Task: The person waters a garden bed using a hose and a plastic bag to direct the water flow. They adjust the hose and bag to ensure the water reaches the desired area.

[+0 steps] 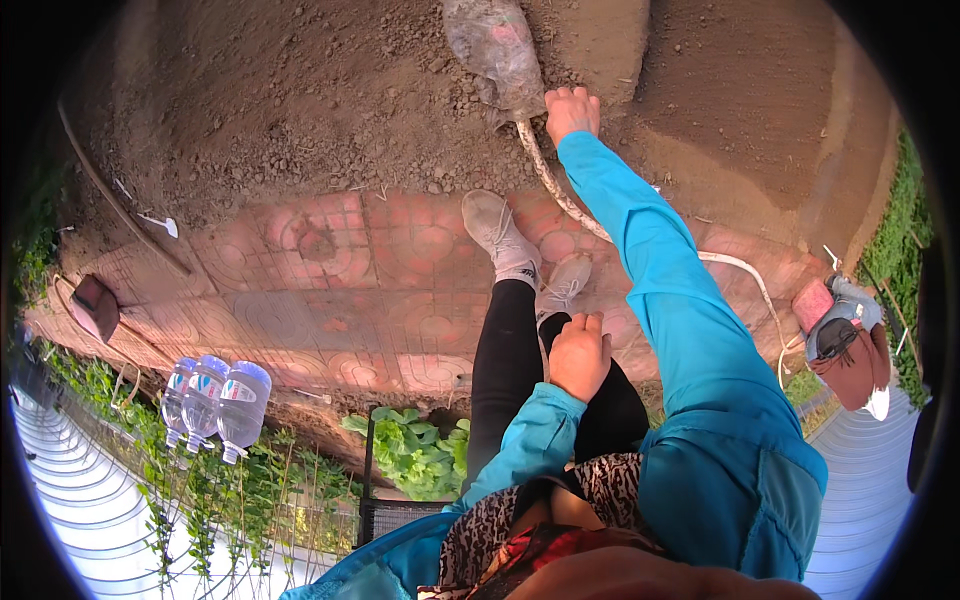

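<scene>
My right hand reaches out over the soil, its fingers curled at the edge of a dirty clear plastic bag. Whether the fingers grip the bag's film cannot be told. From the bag's near end runs a pale, soil-stained hose; it passes under my right sleeve and goes on to the right over the paving. Near my thigh rests my left hand, loosely bent, with its palm hidden and no object showing in it.
Red patterned paving borders bare soil. Several large water bottles stand at the lower left, near a leafy plant. A brown pipe lies at the left. Another person is low down at the far right.
</scene>
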Available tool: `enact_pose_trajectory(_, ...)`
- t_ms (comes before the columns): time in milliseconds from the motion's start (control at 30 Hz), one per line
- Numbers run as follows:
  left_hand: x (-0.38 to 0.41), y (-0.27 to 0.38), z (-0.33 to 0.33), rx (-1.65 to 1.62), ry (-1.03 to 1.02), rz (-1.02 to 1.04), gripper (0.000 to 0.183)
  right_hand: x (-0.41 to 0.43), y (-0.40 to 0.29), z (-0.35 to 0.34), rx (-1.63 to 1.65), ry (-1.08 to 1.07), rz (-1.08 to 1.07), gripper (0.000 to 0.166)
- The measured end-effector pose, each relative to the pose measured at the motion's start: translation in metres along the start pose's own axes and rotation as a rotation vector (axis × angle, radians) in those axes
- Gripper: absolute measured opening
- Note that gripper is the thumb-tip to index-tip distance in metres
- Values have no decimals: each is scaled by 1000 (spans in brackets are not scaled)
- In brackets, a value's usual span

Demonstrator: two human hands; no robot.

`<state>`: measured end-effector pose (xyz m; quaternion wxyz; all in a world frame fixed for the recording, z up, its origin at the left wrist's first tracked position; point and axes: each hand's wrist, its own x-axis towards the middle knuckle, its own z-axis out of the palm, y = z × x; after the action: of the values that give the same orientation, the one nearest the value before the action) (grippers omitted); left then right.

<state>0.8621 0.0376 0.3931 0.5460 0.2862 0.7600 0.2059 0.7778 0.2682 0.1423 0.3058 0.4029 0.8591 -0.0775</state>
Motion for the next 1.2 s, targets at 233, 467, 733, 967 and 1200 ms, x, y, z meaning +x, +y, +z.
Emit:
enact_pose_trajectory(233, -7, 2, 14, -116, 21, -5, 33, -87, 18, 41, -18, -36, 5, 17)
enact_pose_trajectory(467, -8, 3, -6, -475, 49, -45, 29, -82, 32, 81, 316, -22, 138, 14)
enact_pose_trajectory(733, 188, -125, -42, 92, 479, -25, 48, -90, 22, 81, 404, -3, 171, 17)
enact_pose_trajectory(967, 293, -142, -43, 418, 466, -186, 36, -76, 29, 83, 383, -119, 97, 16)
enact_pose_trajectory(1200, 253, -156, -17, 702, 306, 243, 10, -78, 42, 106, 424, -17, 154, 21)
